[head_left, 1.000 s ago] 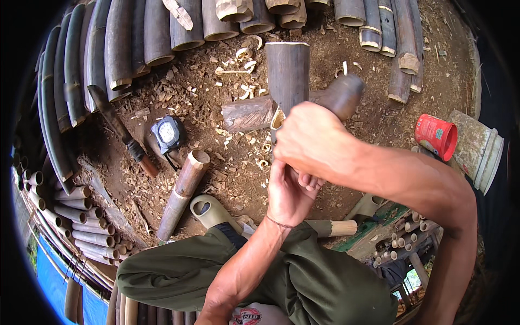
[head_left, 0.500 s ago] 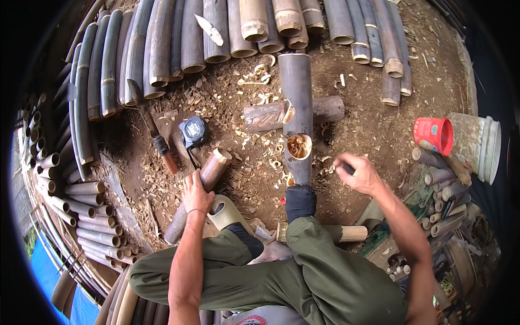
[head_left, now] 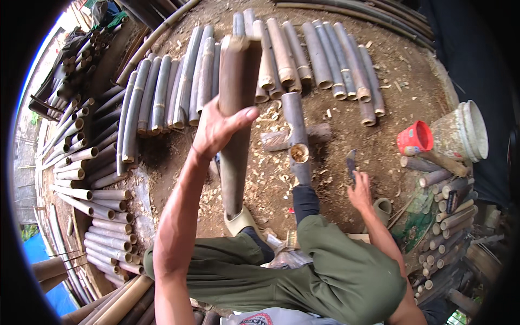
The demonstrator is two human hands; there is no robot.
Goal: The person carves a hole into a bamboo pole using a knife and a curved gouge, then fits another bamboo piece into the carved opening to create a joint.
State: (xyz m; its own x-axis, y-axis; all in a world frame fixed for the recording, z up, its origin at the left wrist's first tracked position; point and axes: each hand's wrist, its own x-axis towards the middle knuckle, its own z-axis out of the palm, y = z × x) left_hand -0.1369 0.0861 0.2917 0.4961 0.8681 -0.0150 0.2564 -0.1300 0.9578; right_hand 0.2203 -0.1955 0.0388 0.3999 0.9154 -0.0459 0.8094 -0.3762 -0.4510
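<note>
My left hand (head_left: pixel 216 127) is closed around a thick round brown log (head_left: pixel 235 103). It stands nearly upright, and its lower end meets the beige clog (head_left: pixel 242 221) on my left foot. Down at the right, my right hand (head_left: pixel 360 192) grips a short dark-handled tool (head_left: pixel 352 162) just above the dirt; its exact kind is unclear. Between them a dark bamboo tube (head_left: pixel 294 111) rests across a short log (head_left: pixel 274 140). Two openings are cut in the tube; shavings fill the nearer one. My dark-socked foot (head_left: pixel 306 203) is against its near end.
Long bamboo tubes (head_left: pixel 276 43) lie in a row on the far side. More bamboo is stacked at left (head_left: pixel 111 241) and right (head_left: pixel 455 219). A red container (head_left: pixel 415 138) lies beside a dirty white bucket (head_left: pixel 457 130). A loose clog (head_left: pixel 382 208) sits by my right hand.
My left hand has lifted the log off the ground and turned it upright. My right hand has lowered and moved slightly right with the tool. The view has tilted farther outward.
</note>
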